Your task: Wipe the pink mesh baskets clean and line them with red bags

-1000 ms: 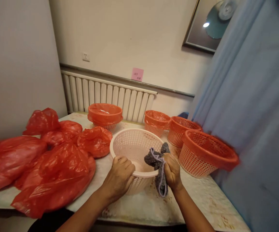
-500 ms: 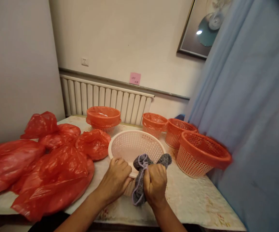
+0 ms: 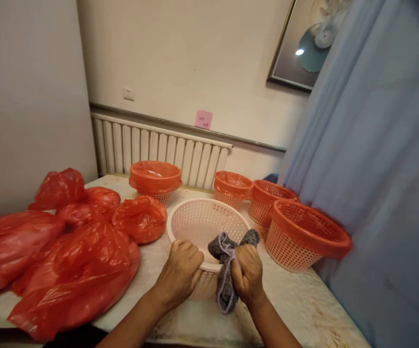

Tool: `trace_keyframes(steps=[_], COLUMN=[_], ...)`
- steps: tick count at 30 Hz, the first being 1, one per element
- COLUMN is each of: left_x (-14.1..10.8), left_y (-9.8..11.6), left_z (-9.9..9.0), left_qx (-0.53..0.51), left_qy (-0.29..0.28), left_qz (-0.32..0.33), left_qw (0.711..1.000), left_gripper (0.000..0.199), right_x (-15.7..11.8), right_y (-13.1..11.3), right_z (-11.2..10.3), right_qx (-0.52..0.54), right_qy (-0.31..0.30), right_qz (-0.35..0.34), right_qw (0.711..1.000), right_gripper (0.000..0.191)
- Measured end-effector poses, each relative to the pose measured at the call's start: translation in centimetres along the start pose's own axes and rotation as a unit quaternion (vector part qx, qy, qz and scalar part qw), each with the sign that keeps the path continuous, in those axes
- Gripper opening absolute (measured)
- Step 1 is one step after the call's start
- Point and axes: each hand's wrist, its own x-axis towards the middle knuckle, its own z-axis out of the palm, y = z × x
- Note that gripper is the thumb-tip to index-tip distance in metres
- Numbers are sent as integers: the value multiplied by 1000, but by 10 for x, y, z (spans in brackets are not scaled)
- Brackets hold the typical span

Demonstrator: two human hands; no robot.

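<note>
The two hands are nearest, both at the near side of a pale plastic basket [image 3: 191,217], which stands on the tabletop [image 3: 285,309] in front of the person. The left hand [image 3: 182,268] is curled over the near rim of this basket, gripping it. The right hand [image 3: 248,271] is closed like a fist around a dark grey cloth [image 3: 227,285] with lilac edging. One end of the cloth lies over the opening of the basket, another part hangs down outside the rim, and a third piece sticks out behind the fist.

To the left there is a big red plastic bag [image 3: 96,251], bulging and crumpled; what is inside I cannot tell. Beside it lies a second red bag [image 3: 17,241], partly out of view. On the right stands a large basket with red lining [image 3: 309,232], close to the blue curtain [image 3: 386,193]. Just behind it are a middle lined basket [image 3: 263,208] and a smaller lined basket [image 3: 231,193]. Farther on the left side is another lined basket [image 3: 154,179], with something white inside.

Behind the tabletop is a white radiator [image 3: 151,147]. Above it, a pink note [image 3: 203,119] is on the wall [image 3: 212,48].
</note>
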Motion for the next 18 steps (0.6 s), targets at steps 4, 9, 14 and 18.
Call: trace_keyframes(steps=[4, 9, 14, 18], left_x=[1, 1, -1, -4], left_y=[-7, -25, -29, -6], left_z=[-3, -10, -21, -17], left_qx=[-16, -35, -21, 16], left_qy=[-3, -16, -38, -30], left_qz=[12, 30, 38, 38], left_qw=[1000, 999, 998, 999], left_gripper=[14, 16, 14, 11], right_x=[7, 15, 3, -4], right_y=[35, 49, 21, -27], right_z=[-10, -8, 5, 8], right_qx=[70, 103, 73, -21], right_qy=[-6, -3, 80, 81], right_qz=[14, 50, 75, 82], right_qw=[997, 993, 991, 993], right_gripper=[23, 28, 24, 23])
